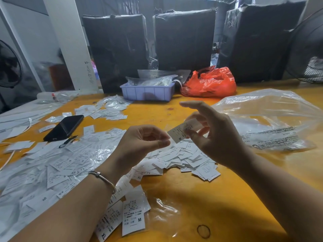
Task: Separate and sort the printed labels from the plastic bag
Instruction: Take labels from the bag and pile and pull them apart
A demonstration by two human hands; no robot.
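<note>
A printed label [181,132] marked M is pinched between the thumb and fingers of the right hand [212,131], held above the middle of the yellow desk [201,194]. The left hand [139,142] is raised just beside it, its fingers curled with thumb and forefinger pressed together close to the label's lower edge; whether the label is touched by them cannot be told. A heap of loose labels [188,159] is spread on the desk beneath both hands, and more labels in clear wrappers [57,165] are scattered toward the left edge. A large clear plastic bag [272,119] lies toward the right edge. A black phone [64,127] rests among the labels at the left.
</note>
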